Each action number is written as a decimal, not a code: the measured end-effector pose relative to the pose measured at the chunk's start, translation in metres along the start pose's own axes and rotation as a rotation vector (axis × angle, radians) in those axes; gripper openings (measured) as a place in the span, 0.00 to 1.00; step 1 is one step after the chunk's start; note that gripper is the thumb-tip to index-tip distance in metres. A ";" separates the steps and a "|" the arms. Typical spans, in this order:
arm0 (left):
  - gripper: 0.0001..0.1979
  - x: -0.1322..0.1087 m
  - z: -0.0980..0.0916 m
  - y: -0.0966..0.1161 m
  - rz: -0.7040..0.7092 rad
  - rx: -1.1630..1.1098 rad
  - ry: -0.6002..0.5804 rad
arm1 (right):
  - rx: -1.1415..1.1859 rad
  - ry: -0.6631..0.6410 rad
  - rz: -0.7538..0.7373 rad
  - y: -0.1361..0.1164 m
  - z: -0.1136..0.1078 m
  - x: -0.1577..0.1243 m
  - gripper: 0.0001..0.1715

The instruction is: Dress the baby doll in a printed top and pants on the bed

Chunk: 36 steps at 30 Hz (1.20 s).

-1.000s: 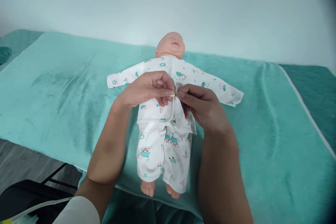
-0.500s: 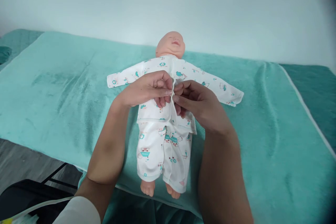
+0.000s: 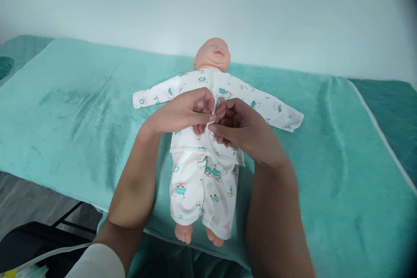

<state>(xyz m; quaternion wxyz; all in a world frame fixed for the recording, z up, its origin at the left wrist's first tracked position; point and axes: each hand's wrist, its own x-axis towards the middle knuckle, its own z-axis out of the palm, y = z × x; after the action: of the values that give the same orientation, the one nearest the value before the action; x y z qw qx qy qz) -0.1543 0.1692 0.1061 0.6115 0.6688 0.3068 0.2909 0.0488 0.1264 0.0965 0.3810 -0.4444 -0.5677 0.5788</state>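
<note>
A baby doll (image 3: 213,54) lies on its back, dressed in a white printed baby shirt (image 3: 189,141) and matching trousers (image 3: 185,186). Over its belly, my left hand (image 3: 193,110) pinches the shirt's front edge between thumb and forefinger. My right hand (image 3: 239,124) grips the other front edge right beside it, so the fingertips of both hands touch or nearly touch. Whatever fastener lies between the fingertips is hidden. Both shirt sleeves stretch out to the sides, and the doll's bare feet (image 3: 183,233) stick out of the trouser legs.
A green plush cover (image 3: 81,95) is spread over the bed under the doll. Behind it rises a pale wall (image 3: 208,4). At the lower left are a black chair (image 3: 29,245) and a pale cable (image 3: 55,251), with grey floor beyond.
My right fingertips have shifted slightly left and rolled over the shirt edge, closer to my left thumb. The shirt's front edge below them has swung left. The doll stays in place.
</note>
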 end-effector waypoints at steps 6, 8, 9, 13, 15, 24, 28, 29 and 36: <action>0.12 0.000 -0.003 -0.003 0.044 -0.016 -0.043 | 0.009 -0.007 -0.005 0.000 0.001 0.000 0.20; 0.13 0.000 -0.005 -0.005 0.050 -0.011 -0.052 | 0.011 -0.009 -0.003 -0.001 0.001 0.000 0.20; 0.14 0.000 -0.005 -0.006 0.051 -0.011 -0.054 | 0.014 -0.012 -0.004 -0.001 0.001 0.000 0.21; 0.14 0.001 -0.007 -0.008 0.060 -0.027 -0.067 | 0.029 -0.026 -0.025 0.000 0.000 0.001 0.21; 0.12 0.001 -0.008 -0.008 0.065 -0.031 -0.077 | 0.037 -0.026 -0.047 0.002 0.000 0.001 0.19; 0.08 -0.003 -0.007 -0.001 0.025 -0.009 -0.081 | 0.066 -0.044 -0.075 0.001 0.000 0.002 0.17; 0.06 -0.004 -0.007 0.001 -0.030 -0.013 -0.117 | 0.075 -0.036 -0.074 0.002 -0.001 0.002 0.15; 0.06 -0.004 -0.007 0.002 -0.045 -0.012 -0.123 | 0.077 -0.033 -0.074 0.003 -0.001 0.002 0.15; 0.04 -0.005 -0.003 0.002 0.011 -0.020 0.009 | 0.168 0.138 -0.202 0.007 0.002 0.005 0.11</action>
<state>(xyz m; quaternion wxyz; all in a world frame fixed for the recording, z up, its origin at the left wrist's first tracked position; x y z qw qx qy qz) -0.1595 0.1674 0.1087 0.6151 0.6630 0.3031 0.3004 0.0459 0.1296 0.0886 0.5112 -0.3903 -0.5316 0.5510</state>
